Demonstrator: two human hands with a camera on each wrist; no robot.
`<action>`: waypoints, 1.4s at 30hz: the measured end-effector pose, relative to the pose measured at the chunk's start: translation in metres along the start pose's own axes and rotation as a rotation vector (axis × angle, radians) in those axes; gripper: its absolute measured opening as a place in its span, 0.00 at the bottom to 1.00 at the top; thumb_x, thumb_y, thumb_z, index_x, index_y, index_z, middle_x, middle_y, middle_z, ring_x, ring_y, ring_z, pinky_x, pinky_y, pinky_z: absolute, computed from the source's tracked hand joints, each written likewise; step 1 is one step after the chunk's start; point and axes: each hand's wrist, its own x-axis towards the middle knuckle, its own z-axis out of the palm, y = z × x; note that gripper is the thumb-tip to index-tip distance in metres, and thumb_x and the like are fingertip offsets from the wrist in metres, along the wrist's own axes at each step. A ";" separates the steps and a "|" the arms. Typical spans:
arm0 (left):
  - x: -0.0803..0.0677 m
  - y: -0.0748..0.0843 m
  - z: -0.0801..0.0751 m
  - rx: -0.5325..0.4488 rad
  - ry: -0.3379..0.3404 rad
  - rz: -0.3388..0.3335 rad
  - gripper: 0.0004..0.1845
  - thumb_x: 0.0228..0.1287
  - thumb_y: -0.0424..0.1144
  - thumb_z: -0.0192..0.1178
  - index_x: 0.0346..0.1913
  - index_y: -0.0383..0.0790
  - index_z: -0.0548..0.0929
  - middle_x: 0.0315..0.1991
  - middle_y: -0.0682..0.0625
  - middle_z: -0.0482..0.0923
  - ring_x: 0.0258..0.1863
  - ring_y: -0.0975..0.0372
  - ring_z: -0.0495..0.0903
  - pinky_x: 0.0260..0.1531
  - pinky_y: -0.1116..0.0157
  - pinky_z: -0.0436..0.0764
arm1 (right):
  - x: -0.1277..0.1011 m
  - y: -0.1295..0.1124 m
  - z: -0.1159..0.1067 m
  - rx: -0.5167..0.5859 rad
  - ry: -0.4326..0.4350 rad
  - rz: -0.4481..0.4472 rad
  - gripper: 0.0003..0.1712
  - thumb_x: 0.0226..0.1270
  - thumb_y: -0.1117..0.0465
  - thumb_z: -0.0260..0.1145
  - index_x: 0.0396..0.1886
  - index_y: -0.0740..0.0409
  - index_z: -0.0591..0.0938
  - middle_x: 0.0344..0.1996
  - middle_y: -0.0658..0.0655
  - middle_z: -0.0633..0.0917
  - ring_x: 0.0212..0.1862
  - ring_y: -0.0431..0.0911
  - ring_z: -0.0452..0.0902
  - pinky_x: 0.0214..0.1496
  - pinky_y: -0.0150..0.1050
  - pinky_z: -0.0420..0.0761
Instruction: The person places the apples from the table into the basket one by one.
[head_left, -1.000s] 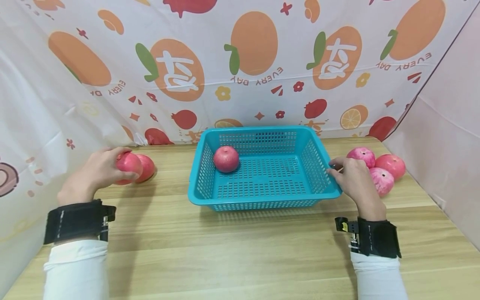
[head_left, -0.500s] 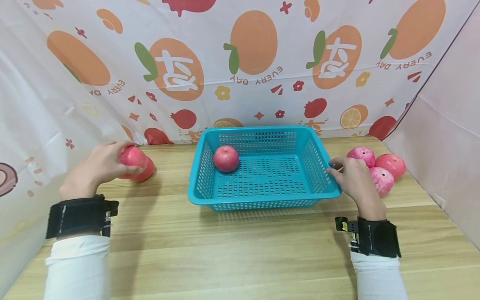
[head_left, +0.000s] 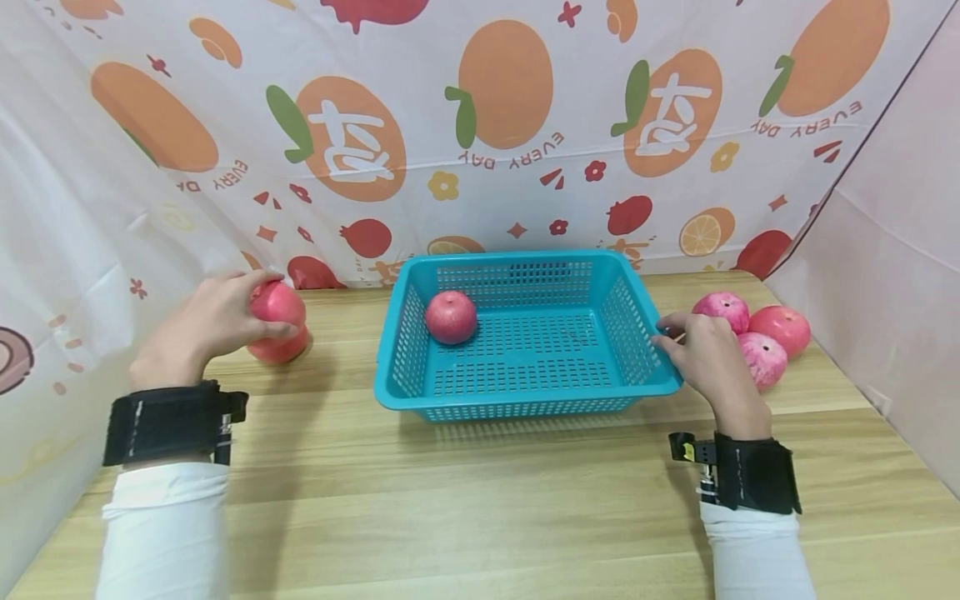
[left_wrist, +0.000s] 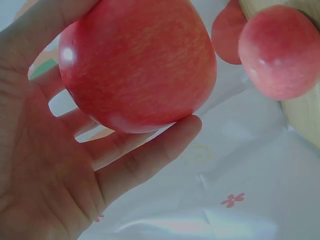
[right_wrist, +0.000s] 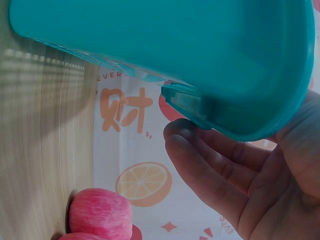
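My left hand (head_left: 213,321) grips a red apple (left_wrist: 140,65), thumb on one side and fingers curled under the other. In the head view, this held apple partly covers a second red apple (head_left: 281,348); the left wrist view shows the two apart. At the right end of the blue-green plastic basket (head_left: 517,402), my right hand (head_left: 705,354) holds the rim between thumb and fingers. Inside the basket, one red apple (head_left: 451,317) lies near the left wall. The right wrist view shows the fingertips (right_wrist: 180,131) curled against the rim's underside.
Several pinkish-red apples (head_left: 782,331) sit together on the wooden table (head_left: 480,508), just right of my right hand. A fruit-printed white sheet (head_left: 517,192) hangs behind the basket and along the left. A pale sheet (head_left: 892,275) bounds the right side.
My left hand has moved a little to the right and upward with its apple, now covering more of the apple behind. My right hand and the basket have stayed put.
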 end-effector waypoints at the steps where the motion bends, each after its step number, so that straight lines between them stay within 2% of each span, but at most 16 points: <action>1: 0.001 0.002 -0.001 -0.004 0.003 0.003 0.44 0.57 0.43 0.75 0.71 0.28 0.65 0.58 0.22 0.64 0.53 0.31 0.65 0.40 0.35 0.80 | 0.000 0.000 0.000 0.001 -0.002 0.002 0.18 0.67 0.69 0.70 0.52 0.77 0.82 0.42 0.76 0.85 0.39 0.66 0.84 0.40 0.57 0.86; 14: 0.007 0.023 -0.010 0.001 0.013 0.006 0.43 0.59 0.43 0.73 0.72 0.31 0.64 0.63 0.24 0.61 0.55 0.31 0.64 0.42 0.33 0.79 | 0.000 0.000 -0.001 0.004 -0.004 0.005 0.18 0.67 0.69 0.70 0.52 0.78 0.82 0.42 0.76 0.85 0.38 0.66 0.84 0.40 0.56 0.86; 20: 0.011 0.032 -0.012 -0.006 0.022 0.034 0.42 0.57 0.42 0.74 0.72 0.34 0.66 0.63 0.26 0.62 0.55 0.31 0.64 0.43 0.32 0.78 | 0.000 0.000 -0.001 0.002 -0.012 0.013 0.18 0.67 0.69 0.70 0.52 0.77 0.82 0.43 0.76 0.85 0.38 0.65 0.84 0.40 0.56 0.86; 23: 0.012 0.036 -0.013 0.004 0.016 0.038 0.43 0.57 0.42 0.74 0.72 0.33 0.66 0.62 0.26 0.63 0.55 0.31 0.64 0.43 0.32 0.78 | 0.000 0.000 0.000 -0.002 -0.012 0.012 0.18 0.67 0.68 0.70 0.52 0.77 0.82 0.43 0.76 0.85 0.37 0.65 0.84 0.40 0.56 0.87; 29: 0.017 0.045 -0.016 0.035 0.012 0.049 0.44 0.57 0.43 0.74 0.73 0.34 0.65 0.66 0.24 0.60 0.59 0.30 0.61 0.43 0.32 0.78 | 0.000 0.001 0.000 -0.002 -0.008 0.014 0.18 0.67 0.68 0.71 0.52 0.77 0.82 0.43 0.76 0.85 0.38 0.65 0.85 0.40 0.56 0.86; 34: 0.020 0.054 -0.018 0.035 0.025 0.070 0.44 0.57 0.42 0.74 0.73 0.33 0.65 0.64 0.26 0.63 0.57 0.32 0.63 0.43 0.32 0.79 | 0.000 0.000 0.000 0.004 -0.012 0.017 0.19 0.67 0.68 0.71 0.52 0.77 0.82 0.43 0.75 0.85 0.38 0.65 0.85 0.40 0.56 0.86; 42: 0.022 0.069 -0.021 0.032 0.043 0.086 0.43 0.58 0.44 0.74 0.74 0.35 0.66 0.65 0.27 0.63 0.59 0.32 0.62 0.45 0.32 0.77 | 0.000 0.001 0.000 -0.001 -0.006 0.006 0.18 0.67 0.68 0.70 0.52 0.77 0.82 0.43 0.76 0.85 0.37 0.65 0.85 0.40 0.56 0.86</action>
